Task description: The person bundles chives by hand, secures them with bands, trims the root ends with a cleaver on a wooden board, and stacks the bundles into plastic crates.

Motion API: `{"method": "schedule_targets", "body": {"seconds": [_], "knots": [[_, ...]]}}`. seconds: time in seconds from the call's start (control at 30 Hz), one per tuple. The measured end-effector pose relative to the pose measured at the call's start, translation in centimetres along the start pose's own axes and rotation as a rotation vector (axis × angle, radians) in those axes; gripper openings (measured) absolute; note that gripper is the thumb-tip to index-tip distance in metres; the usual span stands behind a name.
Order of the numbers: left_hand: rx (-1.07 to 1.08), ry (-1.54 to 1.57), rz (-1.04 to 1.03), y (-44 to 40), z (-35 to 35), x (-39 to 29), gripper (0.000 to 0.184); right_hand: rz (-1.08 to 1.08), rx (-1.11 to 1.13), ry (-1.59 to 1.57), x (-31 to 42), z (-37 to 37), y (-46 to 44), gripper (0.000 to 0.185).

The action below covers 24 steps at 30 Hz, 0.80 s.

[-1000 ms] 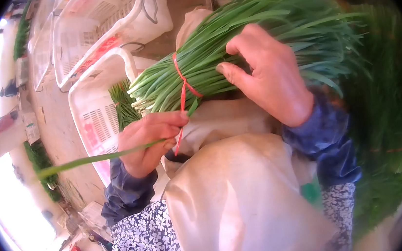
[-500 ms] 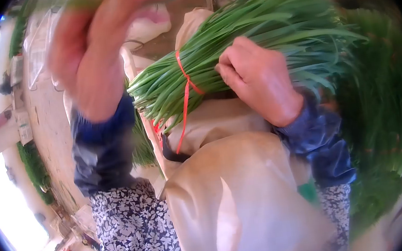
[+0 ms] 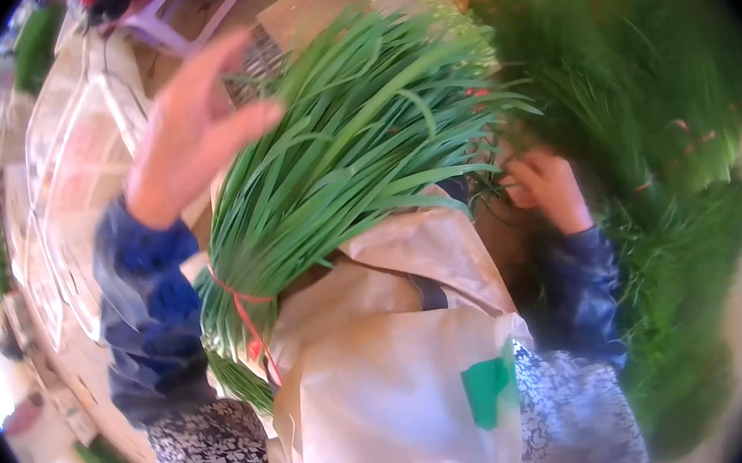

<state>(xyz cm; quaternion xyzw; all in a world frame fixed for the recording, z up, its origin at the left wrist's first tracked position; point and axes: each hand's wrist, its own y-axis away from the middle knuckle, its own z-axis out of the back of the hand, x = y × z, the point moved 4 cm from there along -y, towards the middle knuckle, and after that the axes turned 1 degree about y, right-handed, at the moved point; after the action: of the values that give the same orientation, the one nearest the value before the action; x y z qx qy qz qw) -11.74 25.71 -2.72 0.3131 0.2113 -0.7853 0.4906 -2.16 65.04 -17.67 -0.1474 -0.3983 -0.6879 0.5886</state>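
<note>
A big bunch of long flat green leaves, like garlic chives point(image 3: 344, 144), lies across the lap on a pale apron point(image 3: 394, 365). A red tie point(image 3: 238, 295) circles it near the stem end, its loose tail hanging down. My left hand point(image 3: 189, 133) is raised beside the upper left of the bunch, thumb and fingers apart, with nothing in it. Beyond the leaf tips on the right, my right hand point(image 3: 549, 187) has its fingers curled in beside a few thin dark green strands point(image 3: 484, 185). Whatever those fingers hold is too small and blurred to make out.
Several tied green bunches point(image 3: 607, 71) are piled along the right side. A pale purple stool point(image 3: 186, 16) stands at the top left, near a white wire frame with clear sheeting point(image 3: 82, 189). More greens point(image 3: 242, 381) show under the stem end.
My left hand has moved lower and now shows spread fingers; a green leaf was near it before. My right hand has left the bunch's middle for beyond its tips. The bunch sits tilted, stems lower left.
</note>
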Motion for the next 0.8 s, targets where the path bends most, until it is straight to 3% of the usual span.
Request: {"method": "schedule_targets", "body": {"seconds": [0.03, 0.07, 0.13, 0.2, 0.23, 0.27, 0.33, 0.4, 0.43, 0.5, 0.53, 0.6, 0.63, 0.8], "knots": [[0.012, -0.025, 0.211, 1.0, -0.5, 2.5, 0.088, 0.132, -0.146, 0.181, -0.2, 0.5, -0.3, 0.023], [0.085, 0.058, 0.288, 3.8, -3.2, 3.7, 0.096, 0.255, -0.287, 0.353, -0.4, -0.8, 0.7, 0.024], [0.098, 0.082, 0.302, 3.2, -4.3, 3.0, 0.104, 0.223, -0.267, 0.346, 1.0, 0.2, 0.9, 0.021], [0.061, 0.041, 0.164, 3.6, -6.5, 2.6, 0.104, 0.422, -0.337, -0.289, 5.4, 1.1, 2.0, 0.017], [0.069, 0.034, 0.169, 3.2, -7.6, 2.1, 0.104, 0.672, -0.351, -0.290, 8.9, 1.1, 1.7, 0.016], [0.013, 0.104, 0.170, 6.0, -1.2, 3.4, 0.103, 0.931, -0.358, -0.263, 19.4, -1.3, 2.6, 0.017], [-0.030, 0.164, 0.178, 5.5, -2.3, 2.5, 0.102, 0.891, -0.337, -0.158, 19.0, -3.1, 0.0, 0.017], [-0.173, -0.188, -0.100, 5.0, -1.4, 0.1, 0.089, 0.861, -0.315, -0.065, 18.7, -4.8, -0.7, 0.017], [-0.175, -0.192, -0.091, 4.9, -1.2, -0.1, 0.089, 0.804, -0.323, -0.137, 18.4, -5.1, -1.0, 0.018], [-0.152, -0.269, -0.324, 4.8, -1.1, -1.5, 0.069, 0.758, -0.333, -0.198, 17.9, -5.5, -1.3, 0.022], [-0.145, -0.256, -0.307, 5.1, -1.5, -2.3, 0.069, 0.746, -0.315, -0.196, 17.6, -5.9, -1.0, 0.022], [0.090, -0.557, -0.397, 5.0, -2.9, -4.1, 0.050, 0.647, -0.157, -0.250, 17.2, -6.6, -1.1, 0.024], [0.027, -0.556, -0.356, 4.8, -3.4, -3.0, 0.043, 0.640, -0.155, -0.250, 17.4, -6.6, -1.1, 0.024], [-0.083, -0.633, -0.272, 4.9, -3.0, -2.2, 0.047, 0.443, -0.055, -0.277, 17.3, -7.7, -2.7, 0.021]]}}
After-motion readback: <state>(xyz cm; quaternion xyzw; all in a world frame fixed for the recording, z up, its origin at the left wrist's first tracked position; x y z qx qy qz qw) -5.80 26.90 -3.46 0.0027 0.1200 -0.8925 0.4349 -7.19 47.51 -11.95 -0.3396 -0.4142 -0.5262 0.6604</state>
